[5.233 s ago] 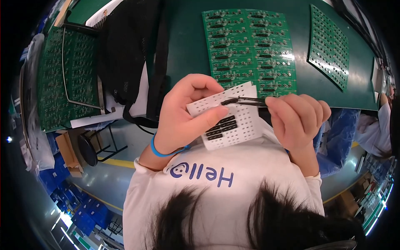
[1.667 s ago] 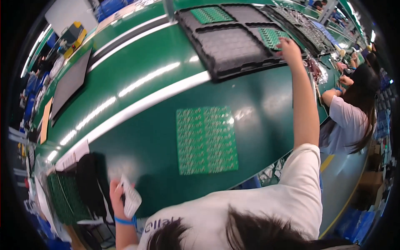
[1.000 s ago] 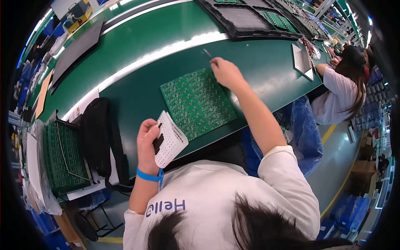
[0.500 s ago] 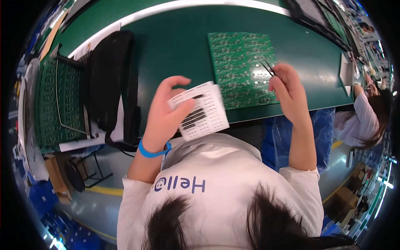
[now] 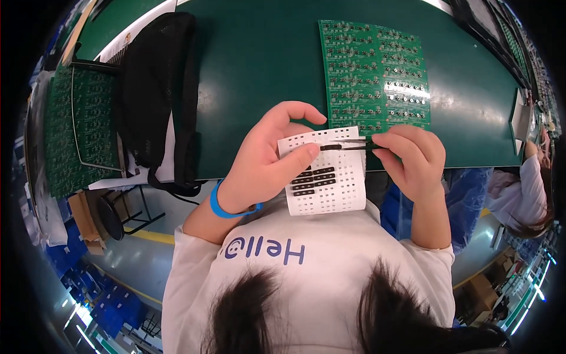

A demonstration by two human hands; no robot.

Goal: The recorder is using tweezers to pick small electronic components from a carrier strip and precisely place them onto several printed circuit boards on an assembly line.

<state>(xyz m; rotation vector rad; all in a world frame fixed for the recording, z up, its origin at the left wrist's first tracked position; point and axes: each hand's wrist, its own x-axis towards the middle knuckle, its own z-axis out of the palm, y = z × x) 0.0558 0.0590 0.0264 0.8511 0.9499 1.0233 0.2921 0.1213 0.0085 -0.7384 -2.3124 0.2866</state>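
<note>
Your left hand [image 5: 262, 165] clamped the white sticker sheet [image 5: 346, 192]; your right hand [image 5: 417, 159] pinched the tweezers [image 5: 368, 147], with tips at one black label [image 5: 331, 147] near the sheet's top. Keeping the sheet taut seemed wise.

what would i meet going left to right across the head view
Green rectangular circuit-board panel, black fabric bag, the person's left hand, white perforated sheet bearing black rectangular parts, the person's right hand, a co-worker's pale fabric sleeve.

Left hand [image 5: 268, 160] holds a white sheet [image 5: 346, 192], right hand [image 5: 415, 156] tweezers [image 5: 371, 146], apparently touching a black strip [image 5: 331, 147].
</note>
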